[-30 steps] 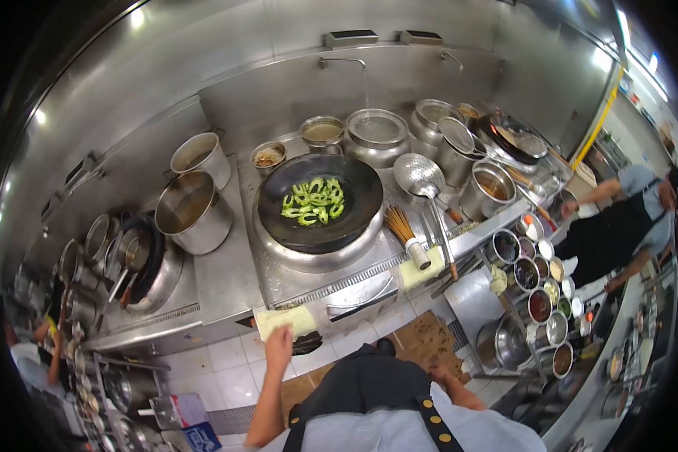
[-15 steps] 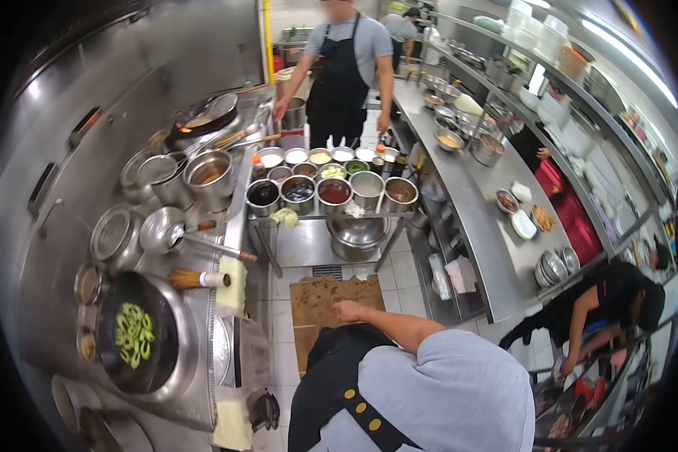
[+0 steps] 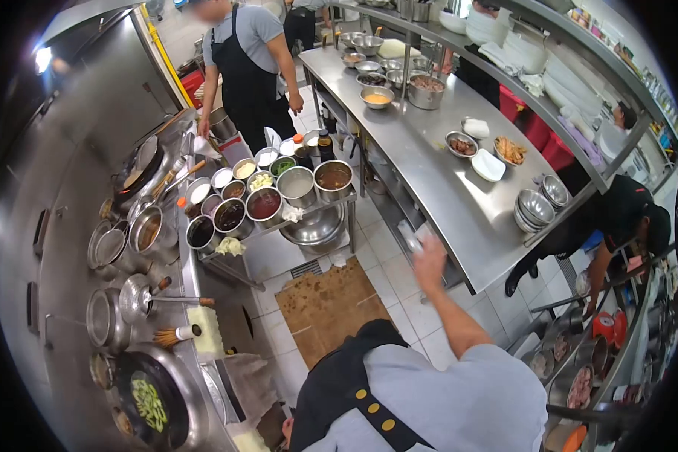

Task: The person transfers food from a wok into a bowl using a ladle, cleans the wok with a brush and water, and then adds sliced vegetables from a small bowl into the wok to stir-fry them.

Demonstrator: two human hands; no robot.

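My right hand [image 3: 430, 264] is stretched out over the lower shelf under the steel counter, beside a white cloth or packet [image 3: 410, 236]. Motion blurs its fingers, so its grip does not show. Only a small part of my left hand [image 3: 287, 428] appears at the bottom, by the stove's front edge near a hanging cloth [image 3: 250, 384]; its fingers are mostly hidden. Sliced green vegetables [image 3: 149, 404] lie in a dark wok [image 3: 175, 392] at the lower left, with a bamboo brush [image 3: 175, 335] and a ladle [image 3: 136, 299] behind it.
A stand holds sauce pots [image 3: 265, 205] and seasonings ahead. Brown cardboard [image 3: 331, 305] lies on the floor. Bowls of food [image 3: 461, 144] sit on the steel counter [image 3: 437, 177]. One person in an apron [image 3: 242, 64] stands beyond the pots; another [image 3: 618, 218] bends at the right.
The view has turned to the right. My right hand has moved from above the cardboard to the lower shelf. Part of my left hand has come into view.
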